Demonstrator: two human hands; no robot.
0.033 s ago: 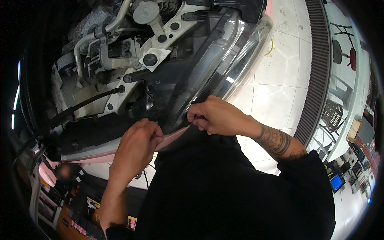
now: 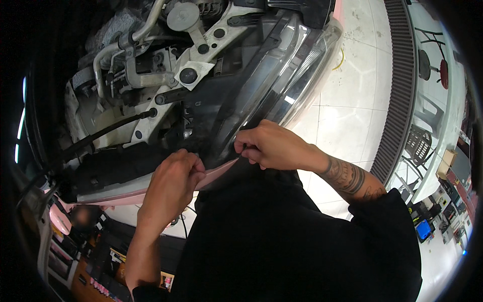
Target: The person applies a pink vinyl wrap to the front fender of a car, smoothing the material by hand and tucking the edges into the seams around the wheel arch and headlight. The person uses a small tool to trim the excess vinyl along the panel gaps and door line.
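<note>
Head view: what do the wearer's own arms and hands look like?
Both the left hand and right hand are bare, no gloves. Black sleeves end above the forearms. The right forearm carries dark tattoos: bands plus script-like marks. No tattoo shows on the left forearm.

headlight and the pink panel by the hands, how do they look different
The headlight is clear and glossy with silvery parts inside; the pink panel is opaque. The headlight looks broad, while the pink panel shows as a narrow strip. The headlight slants steeply to the picture's upper right; the pink panel slopes more gently up toward the right hand. Both are long, with one end near that hand.
</note>
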